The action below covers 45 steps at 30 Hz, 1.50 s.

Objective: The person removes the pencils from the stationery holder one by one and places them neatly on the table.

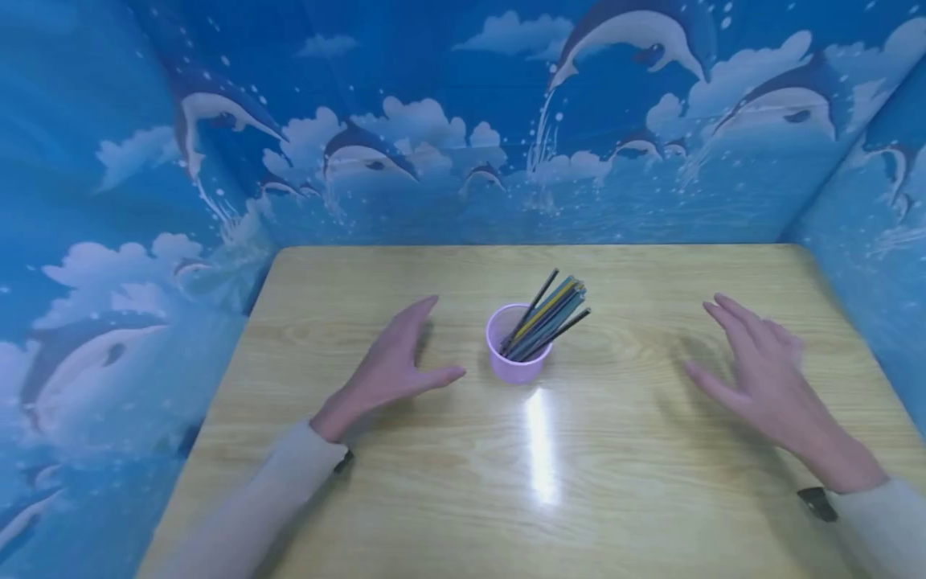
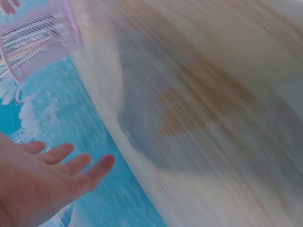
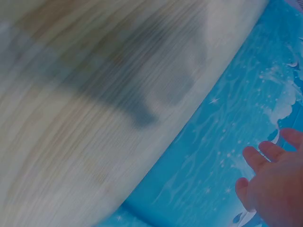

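A pink mesh pencil cup (image 1: 517,371) stands upright on the wooden table, also seen at the upper left of the left wrist view. Several pencils (image 1: 550,315) lean to the right inside it, mostly dark and blue-grey, one of them yellow. To the cup's left is my left hand (image 1: 391,358), thumb spread from the fingers, touching nothing; its fingers look relaxed in the left wrist view. My right hand (image 1: 760,378) hovers over the table well to the right of the cup, with thumb and fingers apart and nothing held.
The light wooden table (image 1: 463,482) has rounded far corners and a bright reflection in front of the cup. Blue cloth (image 1: 405,201) printed with dolphins and clouds hangs behind it and on both sides. Dark bands (image 1: 817,503) show at both sleeve cuffs.
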Motion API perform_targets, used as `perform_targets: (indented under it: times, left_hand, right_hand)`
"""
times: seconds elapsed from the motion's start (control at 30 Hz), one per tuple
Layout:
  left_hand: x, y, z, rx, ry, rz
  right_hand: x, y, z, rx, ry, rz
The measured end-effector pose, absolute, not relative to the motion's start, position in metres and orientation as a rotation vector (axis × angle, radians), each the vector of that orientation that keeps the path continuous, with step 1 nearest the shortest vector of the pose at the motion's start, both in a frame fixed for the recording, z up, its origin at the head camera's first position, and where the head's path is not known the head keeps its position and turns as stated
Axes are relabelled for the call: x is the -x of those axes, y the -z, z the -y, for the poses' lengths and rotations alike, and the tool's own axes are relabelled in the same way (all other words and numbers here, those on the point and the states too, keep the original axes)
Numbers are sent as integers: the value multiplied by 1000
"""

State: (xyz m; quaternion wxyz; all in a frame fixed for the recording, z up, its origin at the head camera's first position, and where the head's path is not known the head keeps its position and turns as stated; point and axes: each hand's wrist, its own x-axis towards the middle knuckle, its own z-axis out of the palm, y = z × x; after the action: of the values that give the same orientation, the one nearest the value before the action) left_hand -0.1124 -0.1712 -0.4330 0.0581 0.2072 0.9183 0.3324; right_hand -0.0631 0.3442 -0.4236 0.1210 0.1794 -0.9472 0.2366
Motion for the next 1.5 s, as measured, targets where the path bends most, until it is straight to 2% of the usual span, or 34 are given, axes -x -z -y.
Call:
perform_targets:
  times: [0.53,0.97,1.5]
  left_hand:
    - [116,434,119,-690,-1314,-2599]
    - [120,435,90,-703,-1374,-2576]
    - [122,437,73,-758,-1487,-2443]
  right_hand:
    - [58,413,-294,-370,-1162,2652]
    - [64,406,-242,-297,-1845,2281]
    - [73,405,-199,-196,-2120,2209]
